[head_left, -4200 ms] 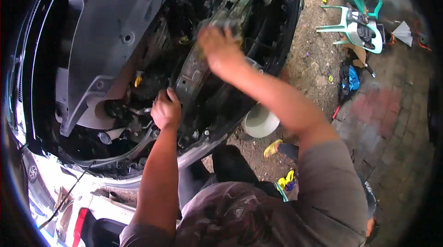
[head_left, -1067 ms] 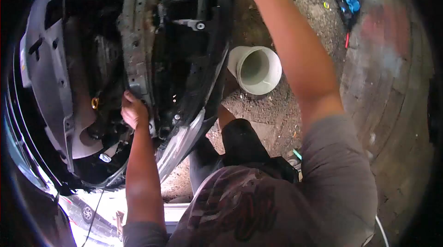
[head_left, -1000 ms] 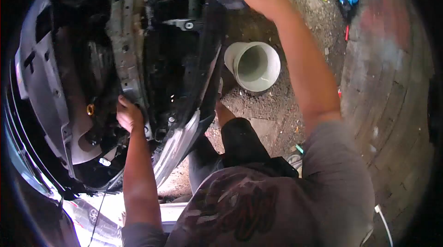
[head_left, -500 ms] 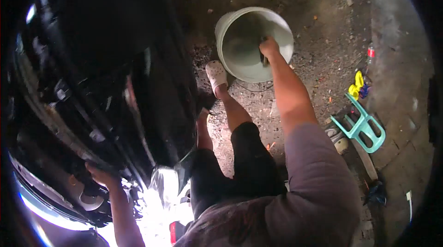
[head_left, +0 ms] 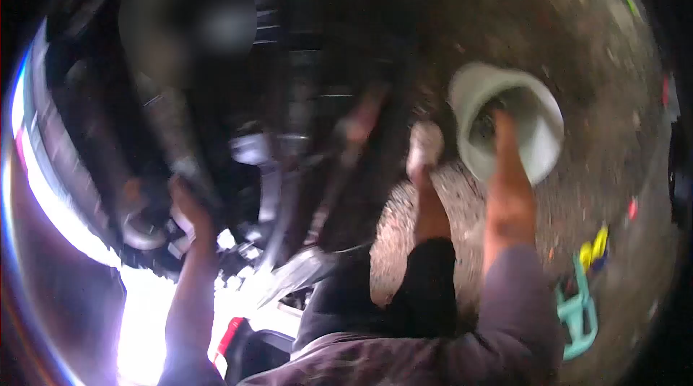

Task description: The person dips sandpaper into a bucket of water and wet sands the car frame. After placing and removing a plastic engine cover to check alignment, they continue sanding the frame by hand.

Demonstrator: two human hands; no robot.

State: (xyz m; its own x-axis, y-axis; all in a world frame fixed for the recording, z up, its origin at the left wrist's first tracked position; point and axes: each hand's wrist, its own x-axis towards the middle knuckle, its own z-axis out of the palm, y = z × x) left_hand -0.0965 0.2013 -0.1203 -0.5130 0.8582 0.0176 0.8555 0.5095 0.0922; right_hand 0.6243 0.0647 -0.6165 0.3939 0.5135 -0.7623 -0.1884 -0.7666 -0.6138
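My right hand [head_left: 502,125] reaches down inside a white bucket [head_left: 543,108]. Its fingers are blurred and partly hidden, and beside them a dark shape shows that I cannot make out. My left hand [head_left: 186,207] lies on the black glossy bodywork [head_left: 166,133] of a vehicle, fingers stretched out and nothing held. Close to that hand, a curved pale part [head_left: 144,236] and bright, broken-looking pieces [head_left: 234,252] show at the bodywork's lower edge.
My foot in a light clog [head_left: 424,146] stands on gritty ground between vehicle and bucket. At the right lie a turquoise plastic stool [head_left: 577,317] and a yellow object [head_left: 593,247]. A red and black item [head_left: 229,339] is near my left side.
The view has swung left and is blurred, so the bucket appears farther right. My right hand, earlier a fist around something dark, is now deeper in the bucket. The left hand stays on the bodywork.
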